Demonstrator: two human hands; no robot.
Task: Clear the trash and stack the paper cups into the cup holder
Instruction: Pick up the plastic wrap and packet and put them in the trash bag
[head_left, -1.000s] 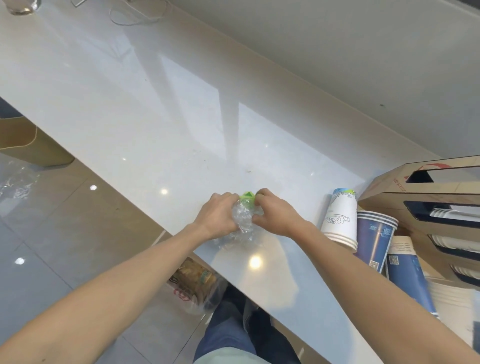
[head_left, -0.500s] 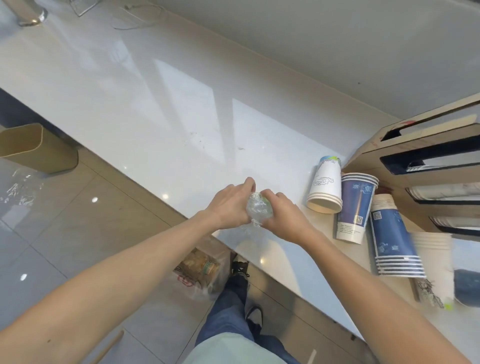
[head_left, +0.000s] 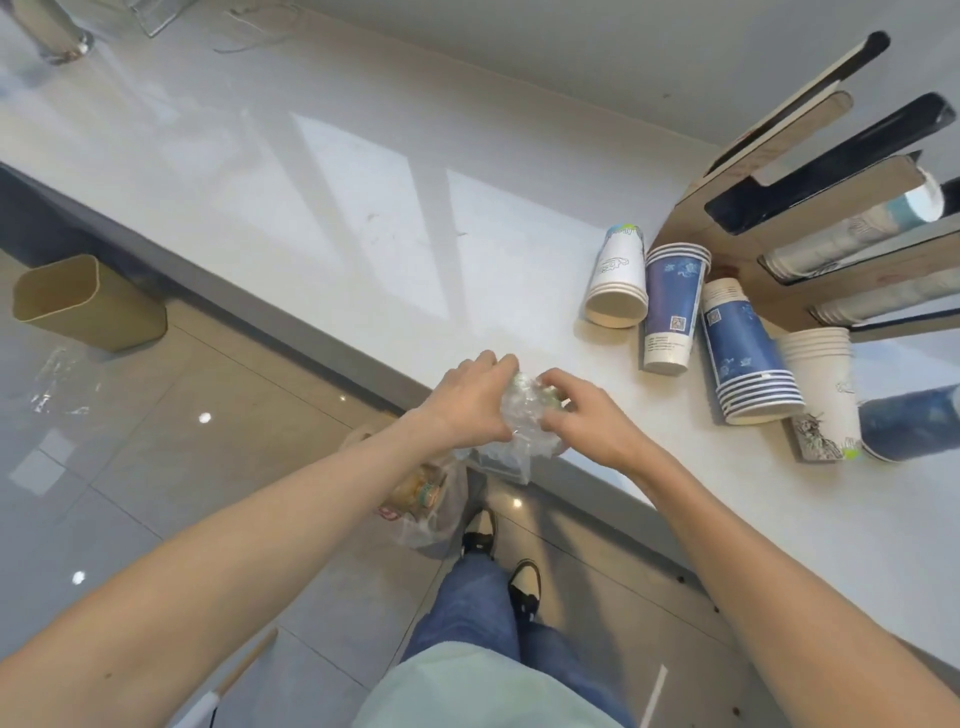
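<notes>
- Both hands meet at the near edge of the white counter (head_left: 363, 208), just below the middle of the frame, and close round a crumpled wad of clear plastic wrap (head_left: 522, 415)
- The left hand (head_left: 470, 408) has its fingers curled over the wad from the left; the right hand (head_left: 582, 421) pinches it from the right, fingertips tucked into the plastic
- A loose tail of the wrap hangs down past the counter's edge, below the hands
- To the right of the hands, on the counter, paper cups lie on their sides: a white stack (head_left: 618, 280), a blue stack (head_left: 672, 306), a longer blue stack (head_left: 743, 358) and another white stack (head_left: 823, 389), lying side by side
- Behind them, at the upper right, the cardboard cup holder (head_left: 737, 244) has rows of cups already in its slots
- On the floor at left stands a tan bin (head_left: 85, 304); a plastic bag (head_left: 421, 493) with something in it sits below the hands, beside the person's shoes
</notes>
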